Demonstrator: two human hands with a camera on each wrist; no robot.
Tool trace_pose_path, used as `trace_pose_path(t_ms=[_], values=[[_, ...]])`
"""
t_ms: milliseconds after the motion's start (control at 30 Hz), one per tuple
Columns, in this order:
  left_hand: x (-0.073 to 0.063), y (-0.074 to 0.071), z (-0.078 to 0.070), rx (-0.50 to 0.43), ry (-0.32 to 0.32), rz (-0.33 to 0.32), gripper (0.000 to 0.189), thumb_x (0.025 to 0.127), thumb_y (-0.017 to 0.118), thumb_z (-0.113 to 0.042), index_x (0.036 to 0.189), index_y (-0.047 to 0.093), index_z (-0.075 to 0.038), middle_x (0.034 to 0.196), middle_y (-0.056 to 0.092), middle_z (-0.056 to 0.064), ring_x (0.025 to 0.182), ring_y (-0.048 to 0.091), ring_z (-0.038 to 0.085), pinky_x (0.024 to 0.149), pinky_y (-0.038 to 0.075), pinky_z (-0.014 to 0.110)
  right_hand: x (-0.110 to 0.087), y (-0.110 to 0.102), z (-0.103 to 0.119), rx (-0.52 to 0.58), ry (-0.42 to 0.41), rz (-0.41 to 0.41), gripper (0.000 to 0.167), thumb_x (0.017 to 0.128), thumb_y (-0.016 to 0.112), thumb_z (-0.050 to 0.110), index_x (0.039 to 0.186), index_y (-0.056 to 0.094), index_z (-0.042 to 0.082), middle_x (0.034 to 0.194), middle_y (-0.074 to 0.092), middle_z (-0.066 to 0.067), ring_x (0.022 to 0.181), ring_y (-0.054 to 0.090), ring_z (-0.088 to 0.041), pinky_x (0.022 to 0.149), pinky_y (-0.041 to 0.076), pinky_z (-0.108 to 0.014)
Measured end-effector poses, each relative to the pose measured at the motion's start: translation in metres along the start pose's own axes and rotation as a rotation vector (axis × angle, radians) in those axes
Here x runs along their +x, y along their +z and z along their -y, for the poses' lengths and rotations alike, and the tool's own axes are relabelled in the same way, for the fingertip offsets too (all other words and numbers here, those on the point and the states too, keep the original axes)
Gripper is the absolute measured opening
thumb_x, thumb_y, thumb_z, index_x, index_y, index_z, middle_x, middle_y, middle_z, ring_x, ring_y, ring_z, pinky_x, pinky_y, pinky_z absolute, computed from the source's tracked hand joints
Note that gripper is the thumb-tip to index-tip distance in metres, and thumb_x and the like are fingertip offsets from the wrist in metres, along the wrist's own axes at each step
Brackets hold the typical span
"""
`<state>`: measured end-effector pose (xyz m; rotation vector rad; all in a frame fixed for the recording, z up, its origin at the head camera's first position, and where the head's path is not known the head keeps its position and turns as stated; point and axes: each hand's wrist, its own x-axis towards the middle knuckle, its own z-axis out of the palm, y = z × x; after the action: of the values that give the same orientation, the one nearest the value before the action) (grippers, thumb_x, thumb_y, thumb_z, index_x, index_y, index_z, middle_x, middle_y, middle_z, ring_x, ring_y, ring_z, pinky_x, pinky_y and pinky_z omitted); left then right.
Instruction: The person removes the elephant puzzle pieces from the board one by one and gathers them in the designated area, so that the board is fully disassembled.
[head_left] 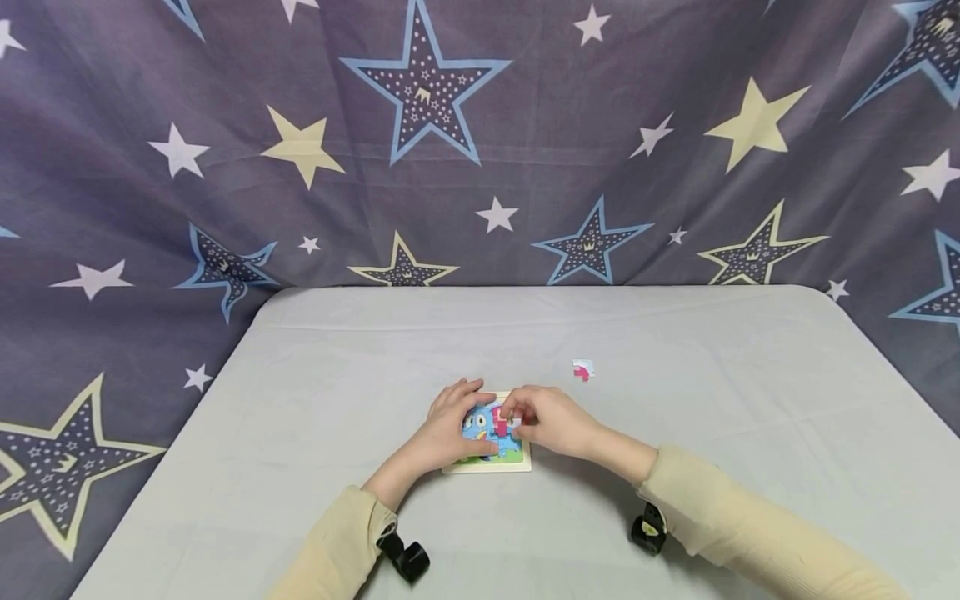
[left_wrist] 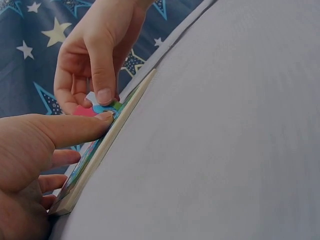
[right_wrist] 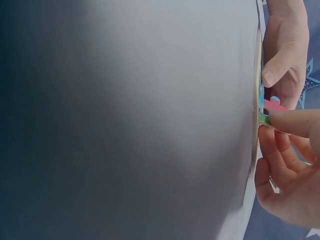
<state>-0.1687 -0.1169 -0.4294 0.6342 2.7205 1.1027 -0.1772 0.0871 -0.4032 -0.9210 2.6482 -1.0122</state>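
Note:
A small jigsaw puzzle in a pale wooden tray (head_left: 487,468), with a blue cartoon animal on green, lies on the table in the head view. My left hand (head_left: 442,429) rests over its left side with fingers spread, the extended thumb (left_wrist: 82,129) pressing on the picture. At the puzzle's right side my right hand (head_left: 558,423) pinches a pink and blue puzzle piece (right_wrist: 274,104) between thumb and fingers. In the left wrist view that piece (left_wrist: 86,111) stands tilted above the picture. Fingers partly cover the puzzle.
One loose puzzle piece (head_left: 582,369), pink and light blue, lies beyond my right hand. A pale grey cloth covers the table (head_left: 337,358). Behind it hangs a dark star-patterned curtain (head_left: 450,200). Black cameras (head_left: 648,529) are strapped at both wrists.

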Motion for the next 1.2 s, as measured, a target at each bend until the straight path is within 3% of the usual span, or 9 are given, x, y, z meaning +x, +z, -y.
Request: trace_pose_path(t_ms=[367, 733, 1200], values=[[0.000, 0.000, 0.000, -0.005, -0.012, -0.001, 0.066, 0.069, 0.078, -0.029, 0.127, 0.052, -0.012, 0.145, 0.032, 0.010, 0.138, 0.014, 0.030, 0.110, 0.008, 0.053, 0.000, -0.003, -0.005, 0.065, 0.017, -0.016, 0.018, 0.078, 0.067, 0.005, 0.094, 0.063, 0.012, 0.077, 0.056, 0.005, 0.067, 0.051, -0.008, 0.061, 0.045, -0.020], [0.000, 0.001, 0.001, -0.010, -0.011, 0.000, 0.066, 0.069, 0.078, -0.029, 0.127, 0.052, -0.012, 0.145, 0.031, 0.010, 0.138, 0.013, 0.030, 0.109, 0.009, 0.055, -0.007, -0.013, -0.011, 0.068, 0.018, -0.053, 0.023, 0.081, 0.064, 0.004, 0.102, 0.068, 0.010, 0.099, 0.064, -0.002, 0.079, 0.058, -0.013, 0.072, 0.050, -0.025], [-0.001, 0.003, 0.002, -0.017, -0.018, -0.012, 0.066, 0.068, 0.078, -0.027, 0.127, 0.052, -0.013, 0.146, 0.032, 0.008, 0.138, 0.014, 0.029, 0.109, 0.012, 0.053, -0.021, -0.039, -0.029, 0.029, 0.108, -0.147, 0.023, 0.080, 0.060, 0.000, 0.098, 0.070, 0.010, 0.093, 0.063, -0.004, 0.075, 0.059, -0.012, 0.065, 0.048, -0.024]])
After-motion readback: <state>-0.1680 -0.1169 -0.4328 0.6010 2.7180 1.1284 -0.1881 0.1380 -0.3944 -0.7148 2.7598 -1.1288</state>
